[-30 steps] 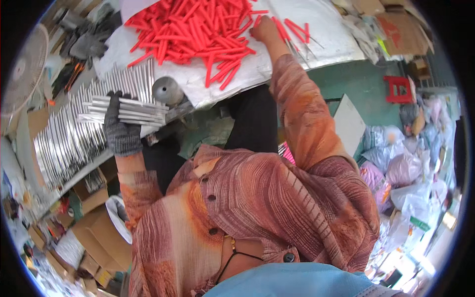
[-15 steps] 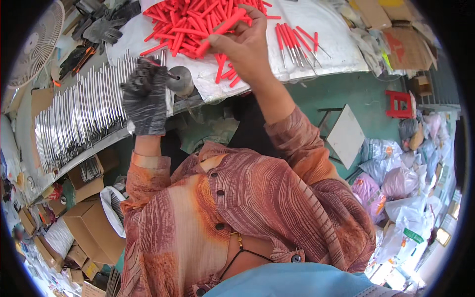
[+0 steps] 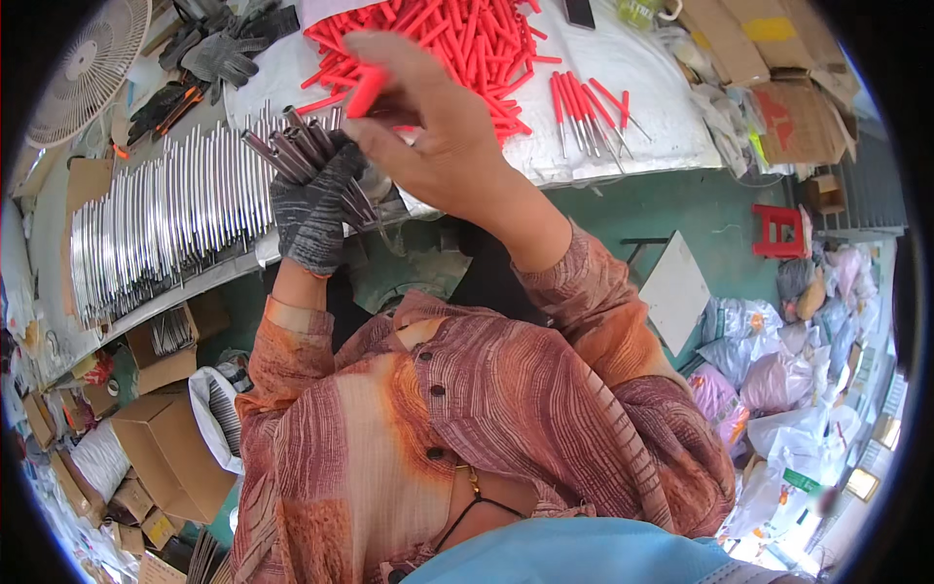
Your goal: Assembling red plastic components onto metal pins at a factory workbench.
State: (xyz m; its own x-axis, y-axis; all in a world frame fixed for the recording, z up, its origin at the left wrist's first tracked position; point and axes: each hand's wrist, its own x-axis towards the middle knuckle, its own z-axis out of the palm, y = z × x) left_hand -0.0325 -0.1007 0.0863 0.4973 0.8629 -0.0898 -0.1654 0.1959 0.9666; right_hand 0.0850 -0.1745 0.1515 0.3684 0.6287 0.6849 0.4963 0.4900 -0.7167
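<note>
Right hand [image 3: 438,136] is pinching one red sleeve [image 3: 367,90] between thumb and fingertips, fingers narrowed on it, holding it just above the rod ends, probably so its open end lines up with one of them. Left hand [image 3: 313,209] (dark knit glove) is closing around a bundle of metal rods [image 3: 292,156], fanning them upward and to the left of the right fingers; the glove probably helps grip on slick metal.

Beyond the right fingertips, the pile of red sleeves [image 3: 457,34] is lying on a white sheet [image 3: 623,78], within easy reach. A few finished rods with red grips [image 3: 584,102] are sitting apart to the right of the fingers. Left of the gloved fingers, rows of bare rods [image 3: 156,229] are lining the bench edge.

Packaging: brown cardboard boxes [image 3: 161,453] are stacking under the bench, lower left; flattened brown cartons [image 3: 769,68] with yellow and red patches, upper right; pale plastic bags [image 3: 778,380] on the floor at right.
</note>
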